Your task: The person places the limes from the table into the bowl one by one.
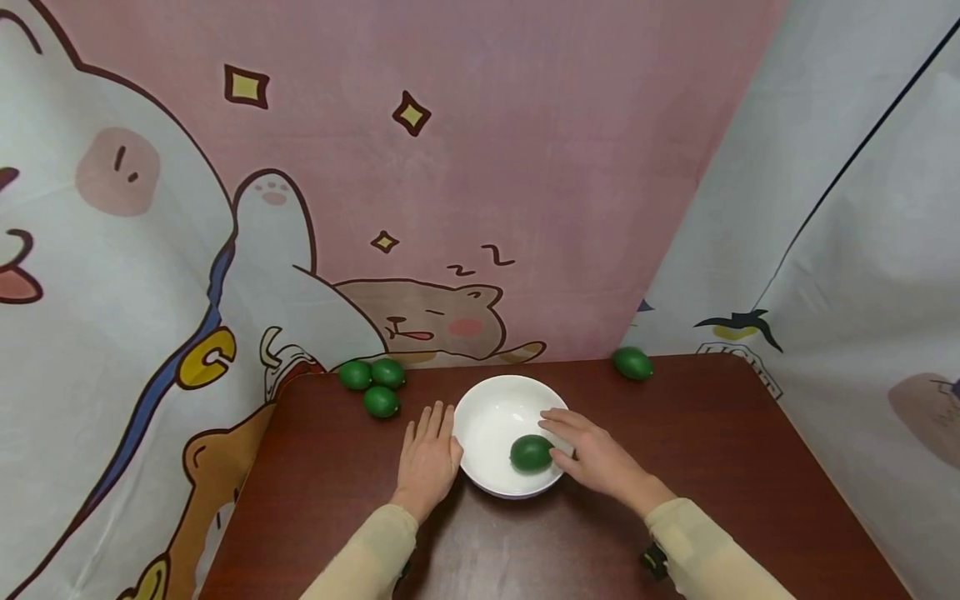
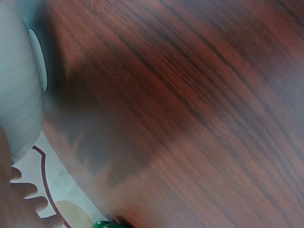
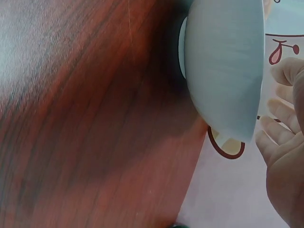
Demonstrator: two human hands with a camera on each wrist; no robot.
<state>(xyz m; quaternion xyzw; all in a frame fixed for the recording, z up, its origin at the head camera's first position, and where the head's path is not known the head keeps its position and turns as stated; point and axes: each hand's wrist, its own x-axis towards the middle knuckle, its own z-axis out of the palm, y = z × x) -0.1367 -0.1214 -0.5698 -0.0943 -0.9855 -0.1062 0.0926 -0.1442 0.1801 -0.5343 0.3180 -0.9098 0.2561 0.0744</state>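
A white bowl [image 1: 487, 417] stands on the table, with one green lime [image 1: 531, 453] lying inside it near the front right. Along the bowl's left rim, my left hand [image 1: 429, 461] has its fingers straight and its thumb right at the rim. My right hand [image 1: 600, 458] reaches over the right rim, fingers spread and slightly bent, their tips close beside the lime. In the right wrist view, nothing is between the fingers of the right hand [image 3: 285, 142], just above the rim of the bowl [image 3: 225, 66].
Several more limes lie on the dark brown wooden table [image 1: 337, 500]: a group [image 1: 381, 402] at the back left and a single lime [image 1: 632, 363] at the back right edge. A printed cloth [image 1: 570, 208] with cartoon animals hangs behind the table.
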